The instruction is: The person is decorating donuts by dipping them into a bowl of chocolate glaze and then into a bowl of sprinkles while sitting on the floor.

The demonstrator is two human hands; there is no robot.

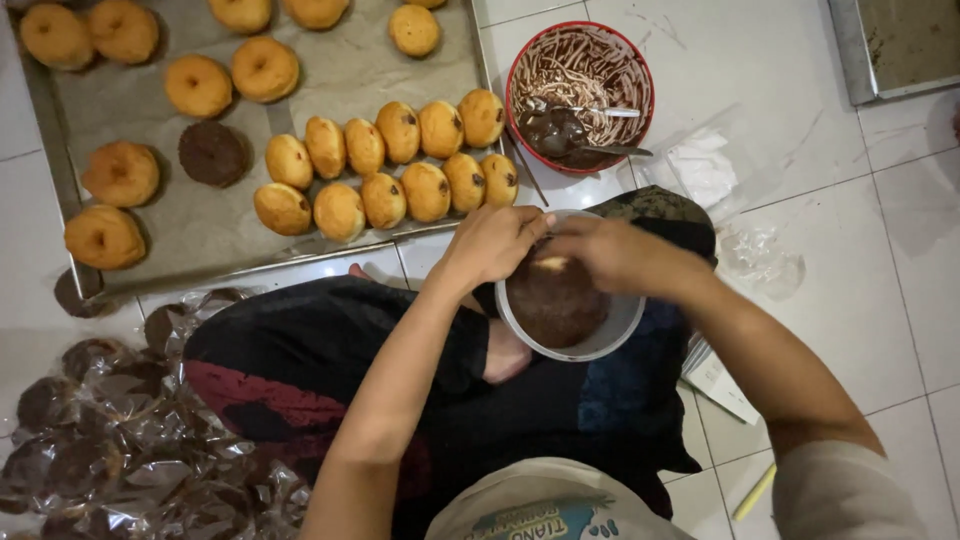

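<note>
Sitting on the white tiled floor (880,250), we are working over our lap, and the floor is serving as our surface, with everything laid out around us. Filling the far left is the largest thing, a paper-lined metal baking tray (60,180), carrying plain golden doughnuts (385,165) in two tight rows near its right end and looser ones scattered behind, plus one dark coated doughnut (212,153) lying among them. Spreading out at the near left is a heap of wrapped chocolate doughnuts (110,450) in crinkled clear film. Standing far right of the tray is a red bowl (580,98), smeared with chocolate and holding spoons. Another tray corner is showing at the far right edge.

Resting on our lap is a white bowl (615,335) full of chocolate sprinkles, and in it a doughnut (553,266) is being pressed, only a pale patch of it showing. Our left hand (492,243) and right hand (612,255) are meeting over it, fingers curled down and pinching the doughnut between them.

We are judging this as the coating step. Next, the move is calling for lifting the piece without shedding sprinkles and setting it somewhere free.
</note>
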